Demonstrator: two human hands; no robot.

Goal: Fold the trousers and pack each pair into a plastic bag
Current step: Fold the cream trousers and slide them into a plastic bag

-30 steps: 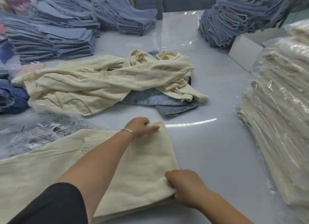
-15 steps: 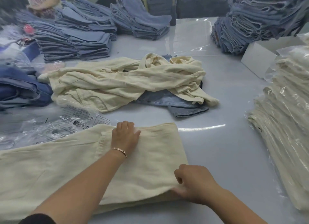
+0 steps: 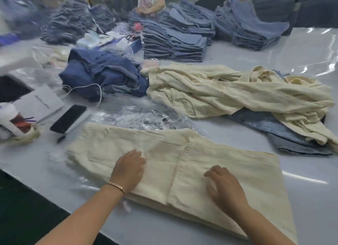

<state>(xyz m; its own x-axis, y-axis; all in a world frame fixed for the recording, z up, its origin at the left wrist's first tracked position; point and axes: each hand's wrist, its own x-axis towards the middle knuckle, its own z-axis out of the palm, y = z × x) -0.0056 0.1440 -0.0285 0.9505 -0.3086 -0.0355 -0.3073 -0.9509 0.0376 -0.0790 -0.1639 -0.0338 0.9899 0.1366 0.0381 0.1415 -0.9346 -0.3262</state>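
Cream trousers (image 3: 182,164): one pair, partly folded, lying flat on the near counter (image 3: 228,138), clear plastic bags (image 3: 146,116) just behind. Left hand (image 3: 129,169) and right hand (image 3: 224,187) both spread, palms pressing the cloth, gripping nothing. Handling, by judgement: soft, limp, light, apt to crease and slide on the glossy top; best taken at the doubled edges.

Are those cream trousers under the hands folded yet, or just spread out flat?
Partly folded: the cream trousers lie doubled, one layer's edge crossing the middle, stacked layers at the near edge.
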